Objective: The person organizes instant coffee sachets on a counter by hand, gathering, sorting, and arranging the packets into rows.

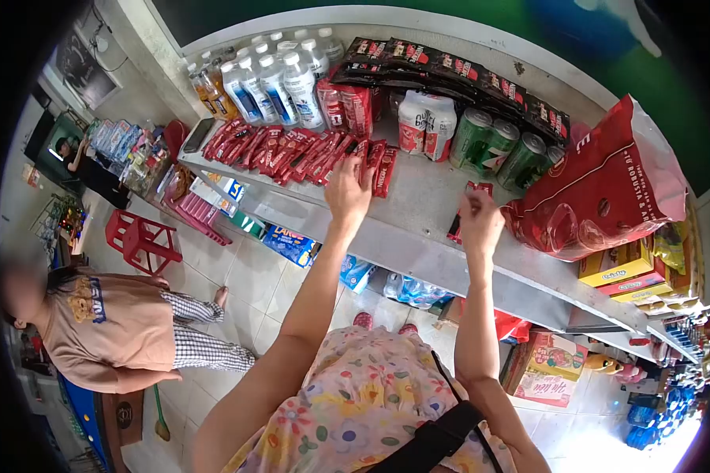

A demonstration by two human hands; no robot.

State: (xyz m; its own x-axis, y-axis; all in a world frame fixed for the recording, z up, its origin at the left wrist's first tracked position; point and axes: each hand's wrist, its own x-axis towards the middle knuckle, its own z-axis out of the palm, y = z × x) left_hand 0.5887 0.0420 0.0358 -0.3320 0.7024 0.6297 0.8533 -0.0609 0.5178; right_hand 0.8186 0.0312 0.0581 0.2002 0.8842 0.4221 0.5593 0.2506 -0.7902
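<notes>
Red stick-shaped coffee sachets [272, 154] lie in a long overlapping row on the grey counter shelf [406, 203]. At the row's right end, my left hand [349, 193] has its fingers bent and closed on a sachet [384, 169]. Farther right, my right hand [482, 222] pinches another red coffee sachet [455, 227], which shows above and beside the fingers. A big red coffee bag [607, 185], its top opened, stands just right of that hand.
Bottles [272, 87], green cans [489, 142], white-and-red wrapped cans [424, 124] and black coffee packets [450, 71] line the shelf's back. A phone [199, 135] lies at its left end. Boxes [548, 366] stand below. Another person [126, 331] is at left, near a red stool [142, 240].
</notes>
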